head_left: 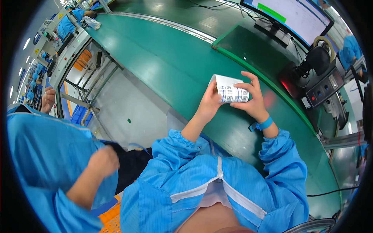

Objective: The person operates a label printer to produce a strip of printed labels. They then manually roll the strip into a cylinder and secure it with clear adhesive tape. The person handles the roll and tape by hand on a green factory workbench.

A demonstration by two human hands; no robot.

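Note:
Above the green bench (155, 58), a curved white sheet of labels (232, 93), printed with small square codes, is between my two hands. It bends like part of a roll; whether it is a full roll I cannot tell. My left hand (209, 101) is closed around its left end, the fingers partly hidden behind it. At the right end, my right hand (251, 97) pinches the sheet between thumb and fingers, with one finger raised. A blue wrist strap (265, 124) circles my right wrist.
Beyond a green ledge stands a monitor (295, 17). Right of it are a black device with a red glow (289, 82) and a control box (324, 87). A co-worker in blue (50, 147) is close on my left, one hand (104, 161) blurred. An orange crate (110, 219) sits low between us.

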